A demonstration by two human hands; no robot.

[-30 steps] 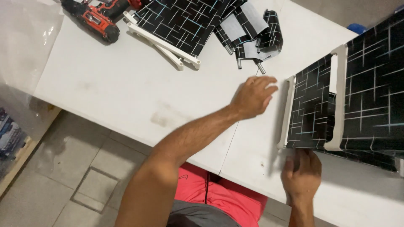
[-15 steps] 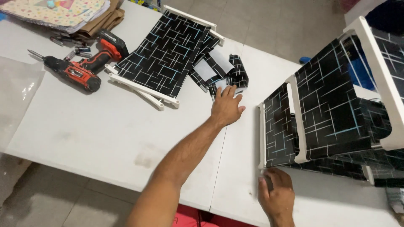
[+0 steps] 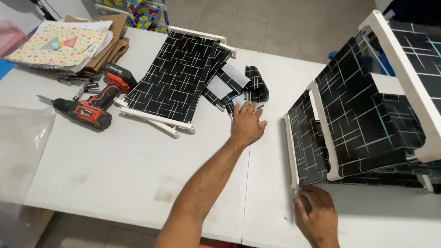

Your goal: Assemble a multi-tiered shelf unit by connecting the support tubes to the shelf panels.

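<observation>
My left hand (image 3: 247,124) lies flat with fingers spread on the white table (image 3: 115,170), its fingertips touching a pile of folded black patterned fabric pieces (image 3: 239,87). My right hand (image 3: 317,218) is curled at the near lower corner of a black fabric shelf unit with white plastic rails (image 3: 321,138), which lies tilted on the table's right side. A flat black panel with white rods (image 3: 172,82) lies left of the pile.
A red and black cordless drill (image 3: 92,103) lies at the left with small bits beside it. A patterned notebook on brown cardboard (image 3: 64,43) sits at the far left corner. A clear plastic sheet (image 3: 23,151) hangs over the left edge. Tiled floor lies beyond.
My left hand has moved away from the shelf unit's white rail over to the folded fabric pile. My right hand has stayed at the unit's lower corner. The view has swung left.
</observation>
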